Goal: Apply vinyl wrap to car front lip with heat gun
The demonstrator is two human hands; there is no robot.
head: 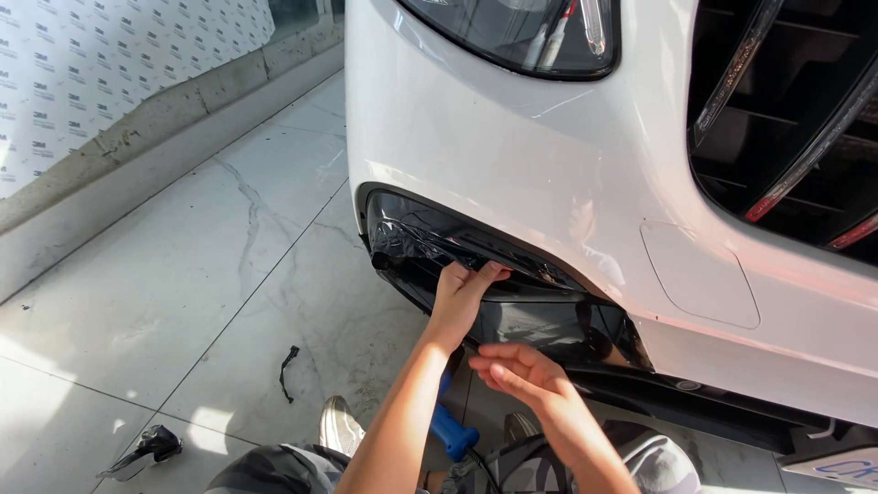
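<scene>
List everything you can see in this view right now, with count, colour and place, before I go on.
car bumper: one, white, fills the upper right
headlight: one, dark, top centre, partly cut off
grille: one, black with slats, top right
air intake trim: one, glossy black with wrinkled film on it, low in the bumper
round cover panel: one, white, on the bumper right of the intake
tool handle: one, blue, on the floor below the arms
film scraps: two, dark, on the floor at lower left
floor tiles: pale grey, left
shoes: two, pale, bottom centre
left hand: fingertips on the intake trim
right hand: just below the intake, fingers curled, holding nothing I can make out
</scene>
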